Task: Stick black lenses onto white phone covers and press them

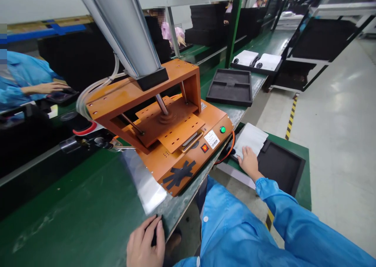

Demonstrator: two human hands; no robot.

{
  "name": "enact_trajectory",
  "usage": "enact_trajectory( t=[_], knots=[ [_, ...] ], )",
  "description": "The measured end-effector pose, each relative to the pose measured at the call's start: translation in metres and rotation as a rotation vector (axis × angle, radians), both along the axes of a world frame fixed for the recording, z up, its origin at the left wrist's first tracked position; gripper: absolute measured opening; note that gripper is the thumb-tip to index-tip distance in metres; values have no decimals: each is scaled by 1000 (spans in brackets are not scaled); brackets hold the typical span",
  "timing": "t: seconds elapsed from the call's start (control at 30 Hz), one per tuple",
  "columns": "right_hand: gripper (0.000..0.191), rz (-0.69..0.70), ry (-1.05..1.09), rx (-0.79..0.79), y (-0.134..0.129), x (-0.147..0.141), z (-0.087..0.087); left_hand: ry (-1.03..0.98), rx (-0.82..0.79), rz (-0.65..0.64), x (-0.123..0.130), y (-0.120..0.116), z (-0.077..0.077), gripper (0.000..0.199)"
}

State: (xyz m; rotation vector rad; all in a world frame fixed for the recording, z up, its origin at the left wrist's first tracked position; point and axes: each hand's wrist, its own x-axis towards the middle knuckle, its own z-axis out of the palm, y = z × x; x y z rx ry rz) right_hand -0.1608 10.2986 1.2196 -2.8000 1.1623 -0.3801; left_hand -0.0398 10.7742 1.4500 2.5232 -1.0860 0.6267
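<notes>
My right hand (249, 162) reaches out to the right and rests on a white sheet-like stack (251, 138), its fingers spread over the near edge. That stack lies in the left part of a black tray (280, 166) on a low green side table. At the bottom, my left hand (147, 241) lies at the edge of the green workbench (88, 204), fingers curled around a small dark thing that I cannot make out. Between the hands stands an orange press (182, 141) with a lit red switch and a green button.
A black two-part tray (230, 86) sits behind the press; farther back, white items (268, 62) lie in another tray. A rack (320, 43) stands at the right. Co-workers' hands (45, 88) show across the bench. Clear tubing loops beside the press.
</notes>
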Motion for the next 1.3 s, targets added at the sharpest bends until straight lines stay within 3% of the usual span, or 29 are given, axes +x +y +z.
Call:
enact_trajectory(
  t=[0.13, 0.43, 0.67, 0.8, 0.9, 1.07, 1.17, 1.3],
  knots=[
    [57, 28, 17, 3, 3, -2, -5, -12, -13, 6, 0, -1, -1, 14],
    [62, -58, -47, 90, -10, 1, 12, -30, 6, -17, 0, 0, 1, 15],
    [98, -403, -294, 381, -27, -14, -10, -46, 2, -25, 1, -2, 1, 14],
    [97, -403, -286, 468, -16, -14, -28, -58, 2, -24, 1, -2, 1, 13],
    [98, -410, -288, 481, -6, -13, -32, -67, 1, -21, 2, -2, 1, 13],
    [92, -427, -281, 379, -19, -13, -14, -49, 11, -34, 1, -1, 2, 14],
    [86, -305, -232, 288, -32, -9, -3, -50, 11, -32, 0, -2, 3, 14],
    [88, -149, -108, 254, -34, -3, -3, -58, 13, -27, 1, -2, 3, 14]
  ],
)
